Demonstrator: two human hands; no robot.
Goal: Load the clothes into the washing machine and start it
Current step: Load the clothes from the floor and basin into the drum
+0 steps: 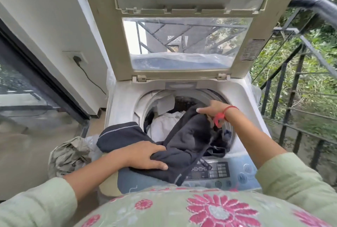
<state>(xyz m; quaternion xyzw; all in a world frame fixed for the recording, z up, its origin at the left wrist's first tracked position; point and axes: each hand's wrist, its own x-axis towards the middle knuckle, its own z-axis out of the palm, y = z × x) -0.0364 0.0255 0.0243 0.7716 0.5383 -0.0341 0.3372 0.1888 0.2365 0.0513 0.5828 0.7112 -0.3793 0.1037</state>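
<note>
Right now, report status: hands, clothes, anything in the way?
Left hand grips dark garment. Right hand holds its other end over drum. Garment partly covers control panel. Lid up.

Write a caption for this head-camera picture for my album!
Laundry day: left hand and right hand hold a dark garment over the open washing machine, white laundry inside.

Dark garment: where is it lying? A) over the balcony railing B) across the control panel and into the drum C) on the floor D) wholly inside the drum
B: the dark garment runs from the control panel, gripped by the left hand, into the drum, where the right hand holds its other end.
</note>
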